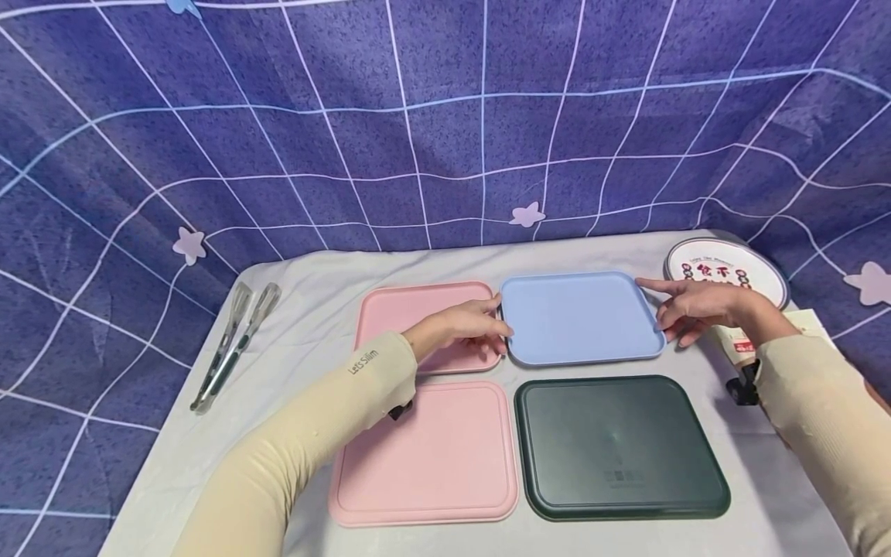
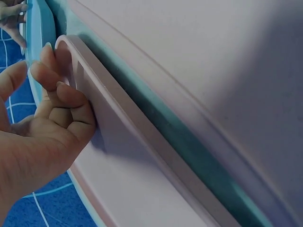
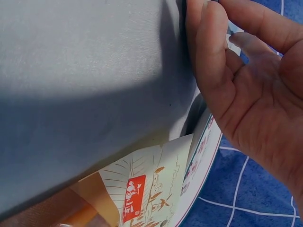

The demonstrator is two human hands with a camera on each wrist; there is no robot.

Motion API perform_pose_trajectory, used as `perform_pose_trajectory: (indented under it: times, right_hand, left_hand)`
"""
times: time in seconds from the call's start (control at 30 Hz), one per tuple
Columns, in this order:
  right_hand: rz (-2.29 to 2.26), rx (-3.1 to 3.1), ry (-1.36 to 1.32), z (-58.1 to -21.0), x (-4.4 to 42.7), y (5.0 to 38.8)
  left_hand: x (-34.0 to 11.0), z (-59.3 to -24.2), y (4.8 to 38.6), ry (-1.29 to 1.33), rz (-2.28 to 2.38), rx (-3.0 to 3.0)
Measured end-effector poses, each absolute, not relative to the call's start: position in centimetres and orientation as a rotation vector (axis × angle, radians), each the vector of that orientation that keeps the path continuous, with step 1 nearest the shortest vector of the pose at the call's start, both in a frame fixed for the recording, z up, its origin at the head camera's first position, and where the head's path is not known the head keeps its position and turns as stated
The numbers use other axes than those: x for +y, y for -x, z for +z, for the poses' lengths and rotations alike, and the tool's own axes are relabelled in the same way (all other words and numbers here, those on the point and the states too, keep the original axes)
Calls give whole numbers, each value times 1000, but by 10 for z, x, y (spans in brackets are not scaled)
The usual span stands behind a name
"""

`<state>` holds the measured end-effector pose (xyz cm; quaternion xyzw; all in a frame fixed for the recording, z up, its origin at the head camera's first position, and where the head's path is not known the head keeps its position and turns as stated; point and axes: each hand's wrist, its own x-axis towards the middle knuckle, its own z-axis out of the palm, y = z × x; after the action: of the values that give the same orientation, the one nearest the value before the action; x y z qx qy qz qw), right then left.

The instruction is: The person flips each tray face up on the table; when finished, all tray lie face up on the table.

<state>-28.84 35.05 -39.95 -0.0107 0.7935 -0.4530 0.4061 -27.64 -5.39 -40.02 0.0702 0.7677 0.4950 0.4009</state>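
Note:
A light blue tray (image 1: 581,317) lies at the back of the white-covered table. At its left edge is my left hand (image 1: 462,329), fingertips touching the rim and the palm over a pink tray (image 1: 390,305). In the left wrist view, the fingers (image 2: 71,101) look loosely bent beside the pink tray's raised rim. My right hand (image 1: 699,305) touches the blue tray's right edge, its index finger stretched toward the far corner. A larger pink tray (image 1: 428,456) and a dark green tray (image 1: 619,449) lie in front.
Two metal tongs (image 1: 233,348) lie at the table's left side. At the right back is a white plate (image 1: 731,267) with red characters; beside it, partly behind my right arm, is a cream printed package (image 3: 151,184). A blue gridded cloth (image 1: 445,139) hangs behind.

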Motion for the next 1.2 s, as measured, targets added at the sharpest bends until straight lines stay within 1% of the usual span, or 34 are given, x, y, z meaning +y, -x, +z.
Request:
perform_pose_trajectory:
  times: [1.2]
  right_hand:
    - [-1101,2023,32,-400,348,287]
  left_hand:
    - [-52,-399,276,-169,1201,1953]
